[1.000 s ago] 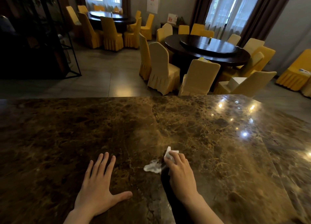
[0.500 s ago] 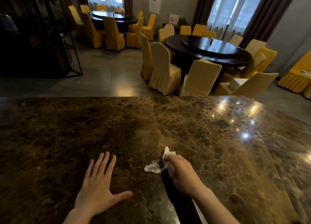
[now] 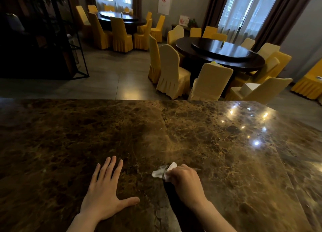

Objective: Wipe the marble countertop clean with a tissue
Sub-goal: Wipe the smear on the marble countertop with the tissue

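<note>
Head view, items listed near to far.

Left hand (image 3: 102, 195): lower centre of the frame, palm flat on the desk (image 3: 226, 162), fingers spread and straight, grip open, holding nothing. Judged to be bracing the body while the other hand works.

Right hand (image 3: 187, 183): just right of centre, low in the frame, grip closed on the tissue (image 3: 167, 170). Fingers curled over the wad, knuckles up.

Tissue: white, crumpled, its free end poking out up and to the left of the fist; the lower part appears pressed to the marble. A pale patch just left of it may be its reflection or a loose fold; cannot tell which.

Desk: brown veined marble, glossy, spanning the whole frame width; ceiling lights reflected at right. No spill or crumb can be made out.

Step in hand, judged: wiping under way near the front edge, around the slab seam. Most of the surface lies beyond the hands.

Next move, judged: steady downward pressure and overlapping strokes outward toward mid-frame and the right, refolding the tissue if soiled.

Beyond: round dark dining tables (image 3: 221, 52) ringed by yellow-covered chairs (image 3: 172, 73), upper half of frame.
</note>
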Motion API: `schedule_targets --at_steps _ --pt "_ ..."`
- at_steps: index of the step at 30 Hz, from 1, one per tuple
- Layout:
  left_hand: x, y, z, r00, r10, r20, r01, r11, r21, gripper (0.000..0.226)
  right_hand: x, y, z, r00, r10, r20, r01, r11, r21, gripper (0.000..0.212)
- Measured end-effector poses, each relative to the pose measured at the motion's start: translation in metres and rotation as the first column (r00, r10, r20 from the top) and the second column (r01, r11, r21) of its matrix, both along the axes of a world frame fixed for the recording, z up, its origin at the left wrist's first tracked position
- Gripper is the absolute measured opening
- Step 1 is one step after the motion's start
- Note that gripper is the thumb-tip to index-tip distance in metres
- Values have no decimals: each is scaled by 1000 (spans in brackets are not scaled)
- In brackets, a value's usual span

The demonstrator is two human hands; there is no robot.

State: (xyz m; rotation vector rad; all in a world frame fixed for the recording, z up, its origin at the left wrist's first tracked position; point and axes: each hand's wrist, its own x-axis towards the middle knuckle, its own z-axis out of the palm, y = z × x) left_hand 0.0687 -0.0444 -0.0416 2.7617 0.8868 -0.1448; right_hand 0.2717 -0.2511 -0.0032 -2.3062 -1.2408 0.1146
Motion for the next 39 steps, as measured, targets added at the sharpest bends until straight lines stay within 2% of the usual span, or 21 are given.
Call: schedule_targets --at_steps 4,6,8,11,13,16,18,20,23,26,29,31,33,35,37,39 --pt "0 0 0 1000 3 3 -3 1000 3 143 23 2 12 949 -291 -117 308 937 164 9" --pt "0 0 1 1000 -1 6 1 1000 7 144 24 4 12 937 -342 -67 347 935 76 8" --pt "-1 -1 0 1000 1 21 -2 1000 3 144 11 8 7 955 -294 18 295 955 -29 21" --pt "-1 -1 -1 999 7 47 -7 1000 -8 145 -9 7 -2 984 -122 128 134 987 -88 31" --pt "-2 -1 -1 999 -1 47 1 1000 -16 145 -10 8 -2 988 -63 139 78 992 -102 33" --pt "-1 -1 0 998 7 55 -7 1000 -9 145 5 16 11 977 -215 -5 215 977 14 33" --pt "-2 -2 -1 998 1 62 -1 1000 -10 145 10 27 23 967 -254 -21 255 964 75 31" --pt "-2 -1 -2 997 3 74 -2 1000 -7 145 3 40 29 987 -153 -41 155 986 60 28" --pt "-2 0 -4 997 3 83 -2 1000 -5 144 -23 55 23 995 78 -58 -79 997 -19 21" --pt "-2 0 -6 997 3 81 -4 1000 17 143 -36 51 3 969 228 96 -222 972 -73 25" --pt "-2 0 -7 996 4 91 -6 1000 14 144 -21 30 -4 961 215 173 -195 972 -128 19" --pt "-2 0 -7 995 10 96 -10 1000 7 144 -8 12 2 978 78 194 -56 991 -120 12" --pt "-1 0 -6 996 4 94 -5 1000 10 144 5 2 8 977 -97 193 122 984 -126 18" --pt "-2 -1 -7 995 4 99 -5 1000 6 144 3 2 12 968 -179 176 195 978 -76 24" --pt "-1 -1 -7 994 11 107 -12 1000 12 144 -16 15 17 982 -104 159 100 994 33 23" --pt "-2 -1 -7 995 2 97 -4 1000 21 144 -42 35 19 987 60 151 -75 993 94 24"
